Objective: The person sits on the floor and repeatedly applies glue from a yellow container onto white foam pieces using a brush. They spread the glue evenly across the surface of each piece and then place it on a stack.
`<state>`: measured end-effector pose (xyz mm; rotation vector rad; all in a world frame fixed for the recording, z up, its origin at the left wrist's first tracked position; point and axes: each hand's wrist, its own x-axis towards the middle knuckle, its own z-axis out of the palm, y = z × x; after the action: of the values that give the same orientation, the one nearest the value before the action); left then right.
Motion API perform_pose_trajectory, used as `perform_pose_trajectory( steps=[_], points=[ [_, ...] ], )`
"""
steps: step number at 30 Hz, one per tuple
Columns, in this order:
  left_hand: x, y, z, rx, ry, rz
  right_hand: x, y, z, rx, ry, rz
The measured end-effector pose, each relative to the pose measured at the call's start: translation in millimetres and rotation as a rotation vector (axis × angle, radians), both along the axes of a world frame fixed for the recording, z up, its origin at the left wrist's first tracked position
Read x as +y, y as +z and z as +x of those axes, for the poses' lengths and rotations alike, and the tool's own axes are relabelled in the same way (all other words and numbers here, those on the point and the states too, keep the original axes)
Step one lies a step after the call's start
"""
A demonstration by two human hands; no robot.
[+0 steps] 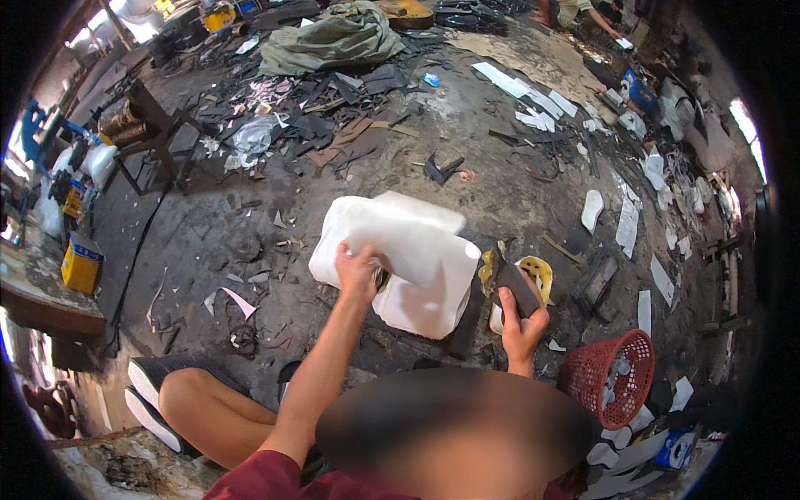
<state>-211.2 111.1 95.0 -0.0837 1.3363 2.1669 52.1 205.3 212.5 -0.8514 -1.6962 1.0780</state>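
A stack of white sheets (417,304) lies in front of me, its upper white sheet (400,237) bent up. My left hand (358,271) has its fingers curled at this sheet's near edge, closed on it; a small dark patch beneath the fingers is unclear. To the right of the stack, my right hand (523,327) grips a dark flat piece (518,290), thumb along its face. Yellow smears (487,271) show by its far end. Just behind it stands a round tub (546,275) with a yellow-coated inside, partly hidden by the piece and hand.
A red plastic basket (583,375) stands near my right side. A white sole-shaped cutout (592,210) and white strips (627,221) lie beyond it. Dark scraps (350,137) and a green-grey cloth (333,42) cover the far floor. A wooden stand (154,125) is left; another person (575,12) sits far right.
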Motion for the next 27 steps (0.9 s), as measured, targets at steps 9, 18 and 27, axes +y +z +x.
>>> perform_pose_trajectory(
  steps=[9,18,27],
  points=[
    [-80.5,-70.6,-33.1,0.451,0.275,-0.930,20.7,-31.1,-15.7,-0.150,-0.069,-0.165],
    [-82.6,-68.1,128.6,1.610,-0.749,-0.642,59.1,-112.1,-105.9,-1.043,-0.111,-0.004],
    [-87.7,-79.6,114.0,1.607,-0.723,-0.478,95.5,-113.5,-200.8,-1.125,0.676,0.456]
  ],
)
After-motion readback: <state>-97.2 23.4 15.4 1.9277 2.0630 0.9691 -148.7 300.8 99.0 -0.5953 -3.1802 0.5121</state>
